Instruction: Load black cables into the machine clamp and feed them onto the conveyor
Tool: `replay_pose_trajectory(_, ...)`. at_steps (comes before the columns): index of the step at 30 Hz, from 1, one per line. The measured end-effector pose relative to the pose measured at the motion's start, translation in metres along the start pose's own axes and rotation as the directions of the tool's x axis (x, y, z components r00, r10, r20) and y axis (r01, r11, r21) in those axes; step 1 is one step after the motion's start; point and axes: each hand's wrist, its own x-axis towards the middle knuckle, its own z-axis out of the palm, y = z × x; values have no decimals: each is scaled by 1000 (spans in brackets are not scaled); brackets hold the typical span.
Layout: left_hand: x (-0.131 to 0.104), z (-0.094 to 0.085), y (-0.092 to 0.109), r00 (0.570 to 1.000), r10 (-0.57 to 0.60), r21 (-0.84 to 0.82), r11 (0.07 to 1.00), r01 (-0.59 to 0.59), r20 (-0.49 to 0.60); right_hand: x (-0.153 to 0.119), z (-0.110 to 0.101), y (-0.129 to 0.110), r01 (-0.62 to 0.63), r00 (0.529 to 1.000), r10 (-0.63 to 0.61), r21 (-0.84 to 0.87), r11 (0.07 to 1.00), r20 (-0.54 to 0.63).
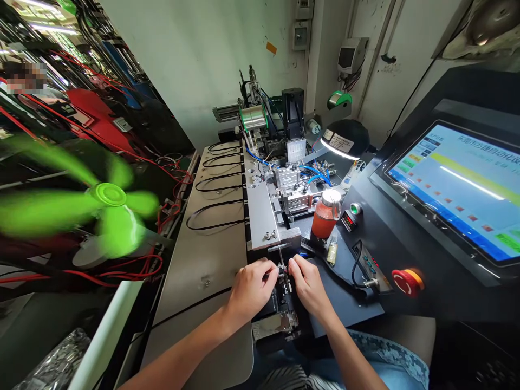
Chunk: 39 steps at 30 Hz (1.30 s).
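My left hand (pixel 252 286) is closed in a pinch at the front of the machine's metal rail. A thin black cable (pixel 190 306) runs across the beige top into that hand; its end is hidden by my fingers. Just to the right, my right hand (pixel 309 283) is also closed, thumb against curled fingers, and what it pinches is too small to make out. Between the two hands sits a small metal fixture (pixel 285 281), partly covered by the fingertips. Beyond them lies the flat silver guide plate (pixel 263 214), with several looped black cables (pixel 217 222) along its left side.
An orange-red bottle (pixel 325 214) stands right of the rail, with a lighter-like object (pixel 332 252) near it. Further right are a red emergency stop button (pixel 407 281) and a touchscreen (pixel 459 189). A green fan (pixel 109 195) spins at left. Solder wire spools (pixel 252 117) sit behind.
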Motion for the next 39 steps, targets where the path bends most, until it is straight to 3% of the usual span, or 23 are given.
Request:
replay_pose_trajectory(8, 0, 3, -1, 999, 28, 18, 999, -27, -40, 2, 8, 2, 46, 998, -48, 79, 996, 33)
replay_pose_trajectory(12, -5, 5, -4, 985, 122, 68, 991, -114, -125, 1, 13, 7, 49, 999, -51, 184, 982, 5)
replay_pose_trajectory(16, -11, 5, -12, 918, 328, 160, 941, -297, -224, -1, 18, 10, 47, 999, -42, 194, 980, -29)
replay_pose_trajectory(21, -11, 0, -16, 812, 564, 392, 788, -475, -150, -1, 20, 11, 39, 999, -32, 201, 979, -39)
replay_pose_trajectory(25, -10, -2, -13, 760, 647, 522, 672, -526, -68, -2, 23, 15, 23, 998, -12, 207, 978, -56)
replay_pose_trajectory(27, -10, -4, -13, 780, 623, 493, 698, -519, -61, -3, 22, 18, 8, 997, 8, 201, 980, -78)
replay_pose_trajectory(30, -10, -9, -15, 867, 492, 330, 832, -445, -71, -6, 11, 16, 0, 993, 19, 162, 987, -114)
replay_pose_trajectory(33, -10, -13, -18, 945, 326, 232, 923, -308, -43, -11, -1, 8, 114, 988, -113, 7, 993, -109)
replay_pose_trajectory(36, -9, -13, -20, 970, 245, 260, 936, -238, 6, -16, -6, 1, 264, 962, -272, -148, 953, -37)
replay_pose_trajectory(39, -9, -11, -21, 973, 230, 277, 933, -230, 35, -19, -7, 1, 299, 949, -312, -191, 935, -40)
